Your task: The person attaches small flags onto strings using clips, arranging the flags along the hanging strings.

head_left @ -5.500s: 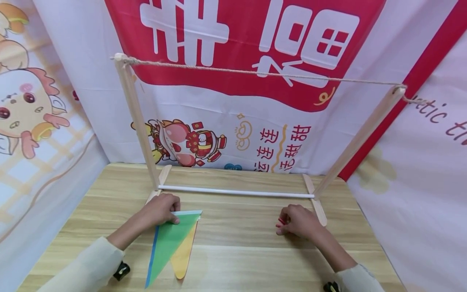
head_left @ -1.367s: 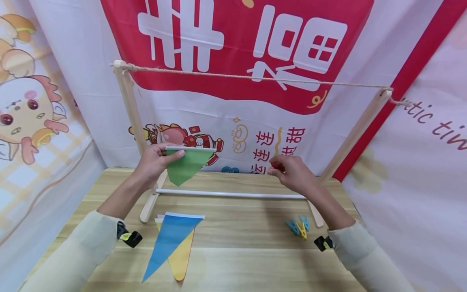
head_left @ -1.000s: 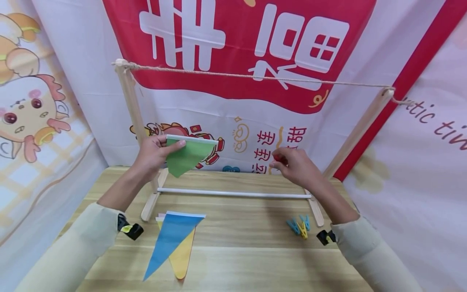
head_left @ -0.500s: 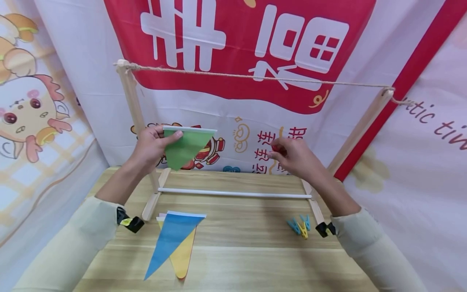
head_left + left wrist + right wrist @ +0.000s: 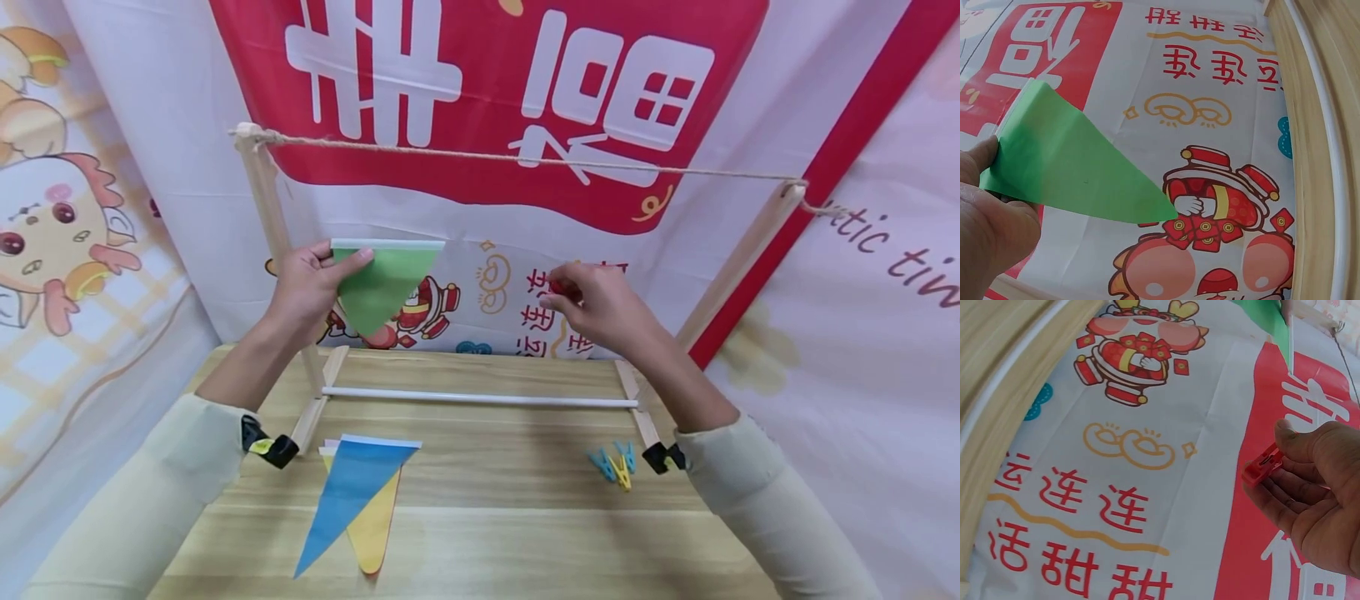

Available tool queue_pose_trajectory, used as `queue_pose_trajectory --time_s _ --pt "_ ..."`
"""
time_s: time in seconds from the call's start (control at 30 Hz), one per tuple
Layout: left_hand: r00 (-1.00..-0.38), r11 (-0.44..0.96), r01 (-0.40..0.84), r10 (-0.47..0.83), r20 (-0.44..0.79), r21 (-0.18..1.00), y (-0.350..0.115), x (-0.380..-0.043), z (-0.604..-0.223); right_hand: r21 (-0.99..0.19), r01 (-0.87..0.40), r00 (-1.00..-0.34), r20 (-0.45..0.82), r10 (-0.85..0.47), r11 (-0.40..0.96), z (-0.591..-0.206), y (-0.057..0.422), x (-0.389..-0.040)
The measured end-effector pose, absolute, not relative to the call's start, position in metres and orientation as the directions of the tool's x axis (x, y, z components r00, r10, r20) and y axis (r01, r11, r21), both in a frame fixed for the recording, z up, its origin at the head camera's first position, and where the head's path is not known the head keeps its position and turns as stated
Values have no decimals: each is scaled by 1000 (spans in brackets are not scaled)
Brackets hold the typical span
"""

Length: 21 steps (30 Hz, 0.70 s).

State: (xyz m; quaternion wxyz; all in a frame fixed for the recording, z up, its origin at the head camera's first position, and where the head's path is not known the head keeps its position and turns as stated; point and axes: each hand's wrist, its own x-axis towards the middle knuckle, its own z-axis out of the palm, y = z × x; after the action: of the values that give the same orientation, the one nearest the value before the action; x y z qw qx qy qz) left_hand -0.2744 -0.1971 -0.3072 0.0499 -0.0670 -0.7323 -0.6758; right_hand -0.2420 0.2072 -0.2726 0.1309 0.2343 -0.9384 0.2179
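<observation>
My left hand (image 5: 307, 287) pinches a green pennant (image 5: 386, 283) by its white top strip, thumb in front. The pennant hangs point down, below the twine (image 5: 480, 156) strung between two wooden posts. In the left wrist view the green pennant (image 5: 1072, 156) bends outward from the thumb and fingers. My right hand (image 5: 600, 304) is raised to the right of it. Between its thumb and fingers it pinches a small red clothespin (image 5: 1263, 465), plain in the right wrist view. A blue pennant (image 5: 352, 492) lies over a yellow pennant (image 5: 375, 525) on the table.
Several blue and yellow clothespins (image 5: 618, 467) lie on the table near the right foot of the frame. A white rod (image 5: 480, 398) joins the two posts low down. Behind the frame hangs a printed cloth (image 5: 465, 225).
The left hand has picked the green pennant off the pile and raised it, baring the blue one. The right hand has risen from the table with the red clothespin.
</observation>
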Motion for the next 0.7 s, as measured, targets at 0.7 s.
queue_pose_trajectory --time_s 0.7 --pt "-980 -83 194 19 196 978 -197 -278 -275 -361 -581 -794 449 -410 730 -233 199 -245"
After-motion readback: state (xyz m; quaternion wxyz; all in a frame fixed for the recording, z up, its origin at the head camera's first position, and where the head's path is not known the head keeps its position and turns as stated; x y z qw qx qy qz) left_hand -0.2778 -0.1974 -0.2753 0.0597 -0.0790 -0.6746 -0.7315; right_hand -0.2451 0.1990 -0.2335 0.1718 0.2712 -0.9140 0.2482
